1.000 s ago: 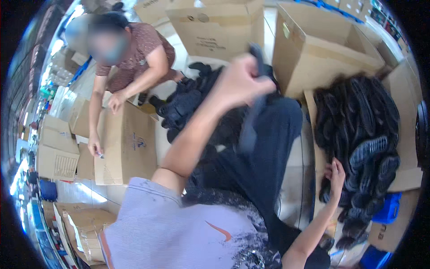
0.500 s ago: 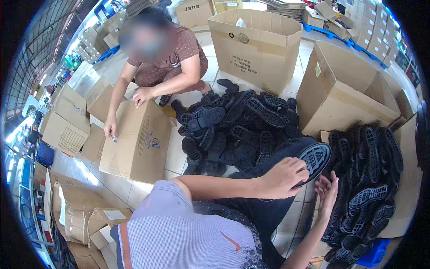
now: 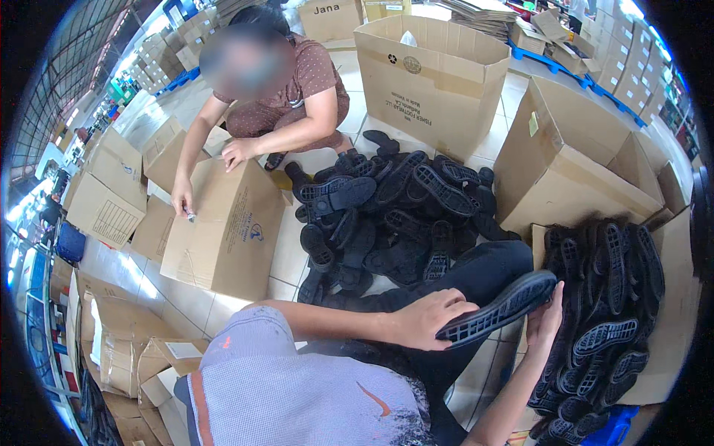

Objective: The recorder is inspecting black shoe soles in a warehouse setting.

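Observation:
A black shoe sole (image 3: pixel 500 307) with a grid of hollows is held between my two hands, above my right knee. My left hand (image 3: pixel 431 318) grips its near left end, thumb and fingers around the edge. At the far right end my right hand (image 3: pixel 546 318) has its fingers closed against the sole's rim. Left of my knee lies a loose heap of black soles (image 3: pixel 401 208) on the tiled floor. Close to my right hand, an open carton holds many more stacked black soles (image 3: pixel 602 312).
Opposite me a person (image 3: pixel 286 111) squats, one hand on a closed carton (image 3: pixel 223 230) and a small object in the other. Tall open cartons (image 3: pixel 428 93) stand behind the heap and to the right (image 3: pixel 576 160). Torn cartons (image 3: pixel 141 338) lie at the left. A blue bin (image 3: pixel 616 427) sits low right.
The sole has turned from showing its face to a more tilted, lengthwise position. My left hand has shifted left to its near end, and my right hand now touches its far end.

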Demonstrator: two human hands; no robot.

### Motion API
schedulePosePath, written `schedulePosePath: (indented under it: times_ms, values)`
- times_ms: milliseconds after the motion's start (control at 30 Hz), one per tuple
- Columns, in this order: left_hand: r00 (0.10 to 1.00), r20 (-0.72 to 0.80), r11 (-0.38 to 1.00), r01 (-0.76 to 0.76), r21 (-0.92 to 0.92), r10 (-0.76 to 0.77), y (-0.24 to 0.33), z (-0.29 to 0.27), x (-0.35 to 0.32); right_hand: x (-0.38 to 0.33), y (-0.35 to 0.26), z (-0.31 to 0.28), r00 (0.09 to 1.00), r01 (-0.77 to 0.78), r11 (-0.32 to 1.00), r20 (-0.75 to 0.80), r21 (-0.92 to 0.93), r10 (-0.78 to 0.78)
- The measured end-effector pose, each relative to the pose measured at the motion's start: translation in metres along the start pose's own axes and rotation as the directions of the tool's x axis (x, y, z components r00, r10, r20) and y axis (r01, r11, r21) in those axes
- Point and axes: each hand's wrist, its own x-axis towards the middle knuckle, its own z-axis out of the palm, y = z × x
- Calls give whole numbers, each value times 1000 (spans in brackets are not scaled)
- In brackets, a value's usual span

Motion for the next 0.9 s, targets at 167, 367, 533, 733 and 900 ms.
schedulePosePath:
  times_ms: [167,367,533,733,900]
  values:
    - [996,24,983,-86,-163,91,22,10,3,-23,9,-23,982,138,951,84,278,-167]
    - [943,174,908,-206,-365,284,18,20,18,-32,20,-57,963,252,905,5,343,-270]
    - [863,415,916,-122,-381,288,20,30,27,-26,32,-69,966,143,782,85,607,-243]
    - [852,418,927,-184,-326,316,29,43,24,-35,40,-63,980,99,716,56,691,-189]
    - [866,379,918,-194,-346,326,40,35,39,-25,54,-74,986,3,719,117,695,-117]
